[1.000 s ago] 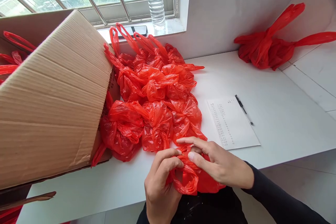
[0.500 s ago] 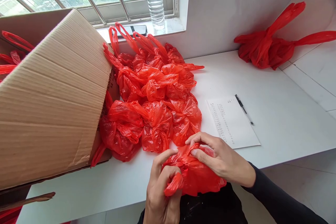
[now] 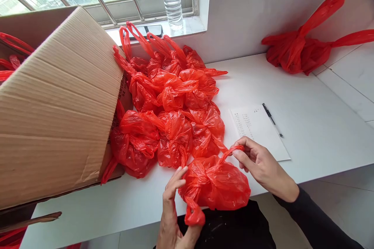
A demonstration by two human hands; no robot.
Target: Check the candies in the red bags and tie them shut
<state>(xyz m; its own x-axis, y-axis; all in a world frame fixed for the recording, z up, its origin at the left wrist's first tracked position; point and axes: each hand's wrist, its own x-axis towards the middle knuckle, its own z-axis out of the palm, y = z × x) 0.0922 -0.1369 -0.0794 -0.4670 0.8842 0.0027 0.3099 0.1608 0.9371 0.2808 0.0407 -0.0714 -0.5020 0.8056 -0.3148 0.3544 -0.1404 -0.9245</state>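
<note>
- Up close, the right hand [image 3: 261, 163] has its thumb and fingers pinched shut on 1 handle loop [image 3: 230, 151] of a red bag [image 3: 214, 183], drawing that loop out taut toward the paper.
- Opposite it, the left hand [image 3: 172, 210] grips the bag's other handle end [image 3: 193, 214], which hangs below the table edge; its upper fingers [image 3: 175, 179] lie straight against the bag's left side.
- Between the 2 hands, the red bag is bunched into a rounded bundle at the near edge of the white table [image 3: 306, 124], partly overhanging it.
- Just behind it lies a pile of knotted red bags [image 3: 172, 101], the nearest of them just beside the held bag; whether they touch cannot be told. The pile runs back to the wall under the window.
- Left of the pile, a cardboard box [image 3: 58, 109] lies tipped on its side, its open end against the bags; more red plastic shows over its far-left edge.
- Right of the pile, a sheet of paper [image 3: 257, 128] with small print lies flat, the right hand's knuckles over its near corner, and a pen [image 3: 272, 120] rests along its right edge.
- Farther back, a clear plastic bottle [image 3: 172, 0] and a dark phone [image 3: 147, 31] sit on the window sill.
- At the far right, 2 more red bags [image 3: 295, 52] lie against the wall, well apart from the pile.
</note>
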